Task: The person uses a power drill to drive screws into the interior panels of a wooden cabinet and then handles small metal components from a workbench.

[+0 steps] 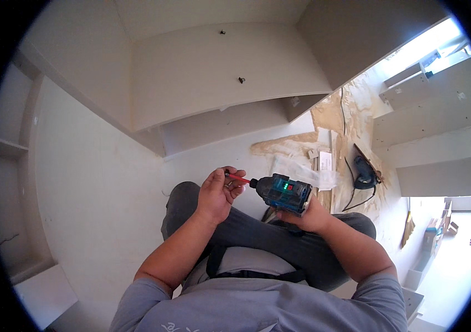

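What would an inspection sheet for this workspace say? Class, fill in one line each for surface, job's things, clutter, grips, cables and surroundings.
Surface: white panel floor, person seated on it.
Job's things: blue cordless driver with red bit in its nose.
Clutter: clear plastic bag, small packets beside it.
Grips: left hand pinches the red bit; right hand holds the driver from beneath.
Cables: black cord by a blue power tool.
Surroundings: white cabinet shelves, stacked panels.
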